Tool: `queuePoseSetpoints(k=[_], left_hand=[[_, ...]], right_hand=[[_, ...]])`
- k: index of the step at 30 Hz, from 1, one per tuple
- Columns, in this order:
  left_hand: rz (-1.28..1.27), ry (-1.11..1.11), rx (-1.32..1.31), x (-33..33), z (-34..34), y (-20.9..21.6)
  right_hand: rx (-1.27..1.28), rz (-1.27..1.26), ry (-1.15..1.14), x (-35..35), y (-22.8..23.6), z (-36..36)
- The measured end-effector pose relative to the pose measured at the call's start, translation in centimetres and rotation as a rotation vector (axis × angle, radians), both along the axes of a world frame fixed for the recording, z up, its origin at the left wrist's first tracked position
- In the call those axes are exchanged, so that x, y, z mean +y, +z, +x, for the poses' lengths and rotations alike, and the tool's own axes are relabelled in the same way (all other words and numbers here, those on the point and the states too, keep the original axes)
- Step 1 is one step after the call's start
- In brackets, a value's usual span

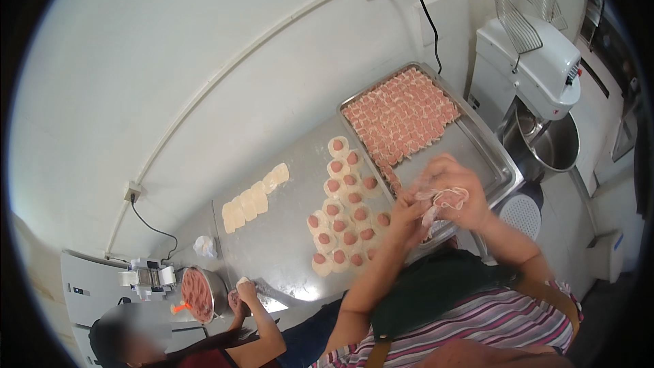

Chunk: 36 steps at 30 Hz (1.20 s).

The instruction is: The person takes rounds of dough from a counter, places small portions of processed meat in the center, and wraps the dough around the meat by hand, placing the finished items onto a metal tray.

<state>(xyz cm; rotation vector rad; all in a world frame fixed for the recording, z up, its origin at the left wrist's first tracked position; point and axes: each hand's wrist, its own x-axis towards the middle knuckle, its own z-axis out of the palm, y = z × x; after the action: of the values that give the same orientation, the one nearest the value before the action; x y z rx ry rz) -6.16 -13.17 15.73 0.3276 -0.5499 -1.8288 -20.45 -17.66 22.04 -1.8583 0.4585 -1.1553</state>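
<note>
Close above the near corner of the metal tray, my two hands are together around a small open-topped dumpling with pink filling and a pale, ruffled wrapper rim. My right hand curls around it from the far side. Pinched fingers of my left hand meet it from the left, partly hiding its side. Tight rows of finished dumplings fill the far left part of the tray. Left of the tray, round wrappers topped with balls of pink filling lie on the steel table.
Flat wrappers overlap farther left. A co-worker's hands work beside a metal bowl of pink filling with an orange-handled tool. A small roller machine stands behind it. Right of the tray are a mixer and a white perforated stool.
</note>
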Motion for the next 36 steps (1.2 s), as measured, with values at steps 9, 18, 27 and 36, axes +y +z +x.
queuePoseSetpoints(k=[9,18,27,36], left_hand=[[-0.014,0.27,-0.05,1.5,-2.5,-1.6],[-0.136,0.135,-0.111,0.9,-0.7,-4.6],[-0.128,0.196,-0.058,-1.3,-2.8,-5.3],[0.159,-0.023,-0.246,-5.7,-3.9,-9.0]], right_hand=[[-0.059,0.175,0.06,0.6,-0.8,0.5],[-0.075,0.167,0.167,-0.9,-1.9,0.8],[-0.009,0.155,0.039,-3.2,-4.5,0.1],[0.539,0.225,0.177,-8.8,-4.6,-7.8]])
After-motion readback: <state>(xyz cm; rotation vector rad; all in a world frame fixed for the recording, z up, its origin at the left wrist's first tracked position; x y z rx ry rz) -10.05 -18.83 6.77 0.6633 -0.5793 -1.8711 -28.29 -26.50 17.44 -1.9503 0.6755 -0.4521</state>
